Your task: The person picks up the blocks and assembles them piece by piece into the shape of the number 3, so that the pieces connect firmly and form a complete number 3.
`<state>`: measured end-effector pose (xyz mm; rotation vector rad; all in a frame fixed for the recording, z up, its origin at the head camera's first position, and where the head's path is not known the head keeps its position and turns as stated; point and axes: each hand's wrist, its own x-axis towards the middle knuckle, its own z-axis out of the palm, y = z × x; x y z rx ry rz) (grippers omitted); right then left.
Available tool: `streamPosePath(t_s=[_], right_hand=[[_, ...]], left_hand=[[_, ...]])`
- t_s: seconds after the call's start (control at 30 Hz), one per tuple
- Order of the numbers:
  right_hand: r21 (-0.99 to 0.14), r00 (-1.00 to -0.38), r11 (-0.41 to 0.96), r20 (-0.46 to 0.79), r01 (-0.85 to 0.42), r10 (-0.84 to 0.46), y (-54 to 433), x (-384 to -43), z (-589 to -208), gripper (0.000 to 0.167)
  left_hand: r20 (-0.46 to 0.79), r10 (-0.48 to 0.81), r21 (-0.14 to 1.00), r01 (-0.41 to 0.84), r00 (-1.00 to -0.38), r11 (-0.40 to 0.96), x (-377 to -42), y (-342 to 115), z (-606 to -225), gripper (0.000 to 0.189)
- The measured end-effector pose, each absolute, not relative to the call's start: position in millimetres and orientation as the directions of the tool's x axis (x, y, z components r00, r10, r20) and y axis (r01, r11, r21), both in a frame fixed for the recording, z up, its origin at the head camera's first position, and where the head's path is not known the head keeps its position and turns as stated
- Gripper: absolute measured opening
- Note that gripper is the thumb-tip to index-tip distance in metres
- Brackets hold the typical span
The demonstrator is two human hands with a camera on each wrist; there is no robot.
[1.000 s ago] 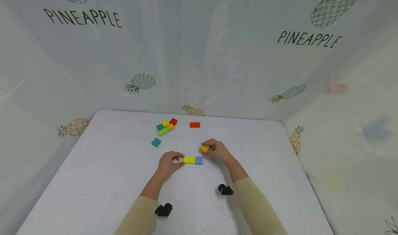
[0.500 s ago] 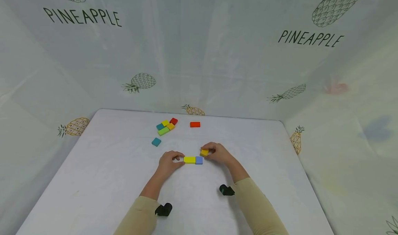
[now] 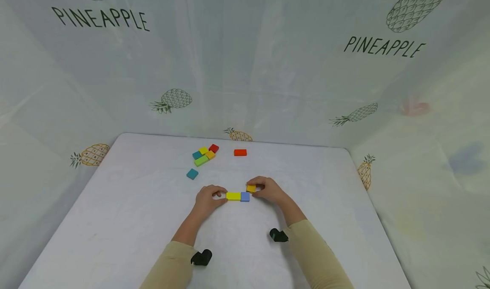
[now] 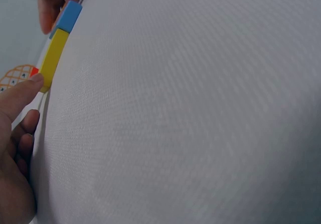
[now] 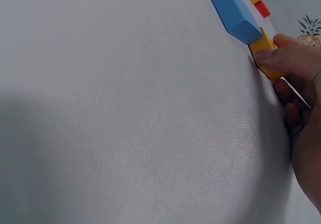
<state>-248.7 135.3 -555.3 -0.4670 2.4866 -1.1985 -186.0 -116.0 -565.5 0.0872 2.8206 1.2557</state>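
Note:
A long yellow block [image 3: 233, 196] lies end to end with a blue block [image 3: 245, 196] in the middle of the table. My left hand [image 3: 208, 200] pinches the yellow block's left end between thumb and forefinger; in the left wrist view the thumb covers part of that end. My right hand [image 3: 268, 189] holds an orange-yellow block [image 3: 251, 188] between thumb and fingers. That block is just behind the blue block's far right corner. In the right wrist view the orange block [image 5: 262, 45] looks close against the blue block [image 5: 235, 15]; whether they touch I cannot tell.
Toward the back left lies a cluster of several blocks, among them a green block [image 3: 201, 160] and a dark red block [image 3: 214, 148]. A teal block [image 3: 192, 174] lies apart in front of it. A red block [image 3: 240, 152] sits near the table's [image 3: 306, 161] back edge.
My right hand has brought the orange-yellow block slightly nearer to me, down to the blue block's far side. The left hand and the yellow and blue blocks have stayed in place.

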Motion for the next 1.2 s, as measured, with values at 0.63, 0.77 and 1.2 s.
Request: streamPosePath(t_s=[0.63, 0.77, 1.2], right_hand=[[-0.834, -0.906, 0.542, -0.142, -0.108, -0.398, 135, -245, -562, 0.042], [-0.837, -0.905, 0.536, -0.136, -0.112, -0.403, 135, -245, -563, 0.043], [-0.835, -0.91, 0.545, -0.161, -0.081, -0.381, 136, -248, -552, 0.042]], left_hand=[[-0.035, 0.064, 0.734, 0.018, -0.997, 0.679, -186, -115, -563, 0.023], [-0.023, 0.067, 0.731, 0.029, -0.997, 0.682, -186, -116, -563, 0.023], [-0.03, 0.06, 0.737, 0.018, -0.998, 0.676, -184, -114, -563, 0.023]])
